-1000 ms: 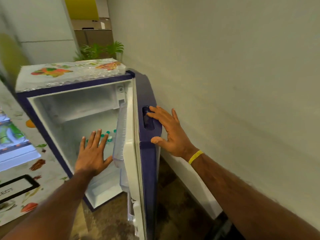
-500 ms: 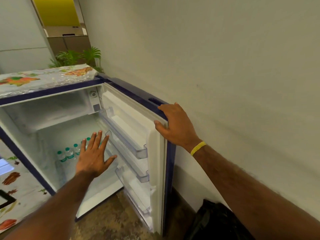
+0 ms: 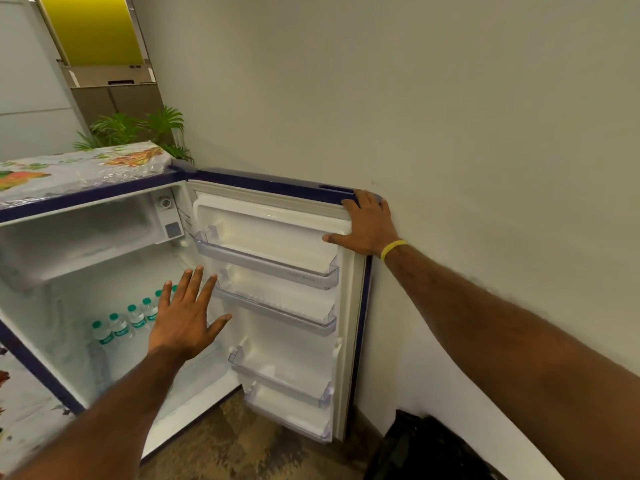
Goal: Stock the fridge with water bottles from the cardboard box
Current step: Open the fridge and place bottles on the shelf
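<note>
A plain pale wall (image 3: 433, 98) fills the right side of my view; the floor (image 3: 242, 445) is brown and speckled; far back on the left I see a yellow panel (image 3: 93, 29) and a green plant (image 3: 138, 128). A small fridge (image 3: 86, 200) with a dark blue rim stands low by the wall; a shiny cover (image 3: 79, 171) with bright fruit pictures lies on its top. The door (image 3: 350, 323) is wide open, and its far edge is close to the wall; clear shelves (image 3: 270, 270) run across its white inside, one above the other. At the top of the fridge there is a frosty freezer box (image 3: 79, 237); under it, a row of bottles (image 3: 119, 329) with green caps stands upright low down in the fridge, along the back; the right end of the row is hidden by the left hand (image 3: 183, 327). That hand is held up in front of the open fridge; its fingers are straight and spread wide, and it holds nothing; I cannot tell if it touches anything. The right hand (image 3: 369, 225) lies on the top outer corner of the door; its fingers reach over the top edge, and its thumb points out across the white inside; the fingers look flat, not wrapped tight. A yellow band (image 3: 393, 248) sits on that wrist; a black bag (image 3: 415, 452) lies on the floor by the wall, near the bottom of the door.
</note>
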Available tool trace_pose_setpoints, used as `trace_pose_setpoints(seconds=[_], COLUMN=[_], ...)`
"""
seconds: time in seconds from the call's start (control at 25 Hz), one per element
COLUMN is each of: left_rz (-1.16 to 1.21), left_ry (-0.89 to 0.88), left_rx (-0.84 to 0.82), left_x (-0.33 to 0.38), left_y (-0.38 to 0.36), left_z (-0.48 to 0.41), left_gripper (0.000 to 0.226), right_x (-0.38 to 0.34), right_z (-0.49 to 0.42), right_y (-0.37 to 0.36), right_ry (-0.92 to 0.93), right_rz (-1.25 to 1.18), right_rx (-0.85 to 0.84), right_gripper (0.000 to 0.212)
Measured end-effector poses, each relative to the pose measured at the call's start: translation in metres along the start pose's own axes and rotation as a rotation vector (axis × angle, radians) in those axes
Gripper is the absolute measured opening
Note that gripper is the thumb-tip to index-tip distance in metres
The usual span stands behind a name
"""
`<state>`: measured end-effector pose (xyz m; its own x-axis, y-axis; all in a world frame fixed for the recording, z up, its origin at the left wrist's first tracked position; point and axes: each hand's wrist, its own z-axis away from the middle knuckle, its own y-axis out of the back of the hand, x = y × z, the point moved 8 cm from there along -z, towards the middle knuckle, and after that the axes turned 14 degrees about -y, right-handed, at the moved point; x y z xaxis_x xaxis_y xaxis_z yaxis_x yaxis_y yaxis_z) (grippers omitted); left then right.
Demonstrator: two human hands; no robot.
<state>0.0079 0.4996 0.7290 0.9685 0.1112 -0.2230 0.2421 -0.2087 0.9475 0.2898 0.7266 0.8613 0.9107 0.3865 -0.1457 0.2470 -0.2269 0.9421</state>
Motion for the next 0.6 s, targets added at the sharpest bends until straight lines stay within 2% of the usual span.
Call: trace_pose_setpoints(seconds=[0.12,0.32,0.6], left_rz=[0.004,0.01,0.022], left_ry=[0.016,0.024,0.018], left_rx=[0.01,-0.025,-0.038], left_x=[-0.006,-0.026,-0.054], left_y=[-0.002,-0.01,-0.014], left_z=[0.0,0.004,0.009], left_gripper=[0.092,0.09,0.09], right_x=[0.006,0.009,-0.002], right_z=[-0.02,-0.028,-0.02], right_y=[-0.002,-0.01,-0.021], right_ry=[-0.042,-0.033,-0.101], right_rz=[0.001,-0.001,-0.006], right_rx=[-0.029,0.027,0.067], right_gripper=[0.106,0.118,0.109])
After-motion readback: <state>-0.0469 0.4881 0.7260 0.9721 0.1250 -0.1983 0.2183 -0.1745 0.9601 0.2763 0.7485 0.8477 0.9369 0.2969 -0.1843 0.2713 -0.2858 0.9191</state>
